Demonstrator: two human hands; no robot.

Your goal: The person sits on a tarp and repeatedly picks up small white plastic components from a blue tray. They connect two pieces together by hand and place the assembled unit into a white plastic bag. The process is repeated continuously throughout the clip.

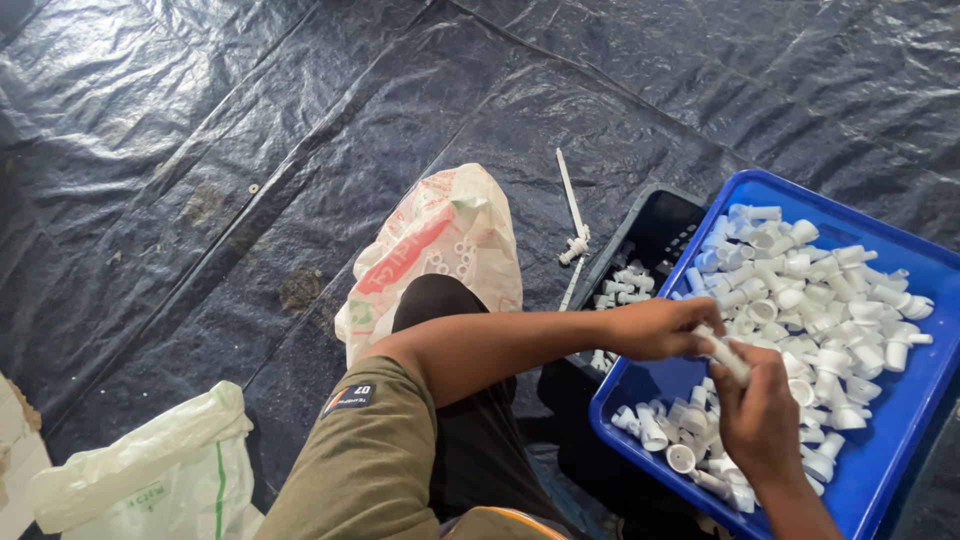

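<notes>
Holding: both hands meet over the near-left part of the blue plastic tray (900, 400), pinching one small white plastic tube piece (727, 355) between them.
Left hand (660, 328): fingers closed on the piece's upper end.
Right hand (760, 415): fingers curled shut around its lower end.
Handling: light, stiff, smooth, likely slippery; best pinched across its round body.
Tray contents: heaped white plastic caps (810, 290), short cylinders with open cup ends.
Beside tray: black crate (650, 225), few pieces inside.
Floor: glossy, creased black tarp (250, 120); crinkled plastic bags (450, 230).
</notes>
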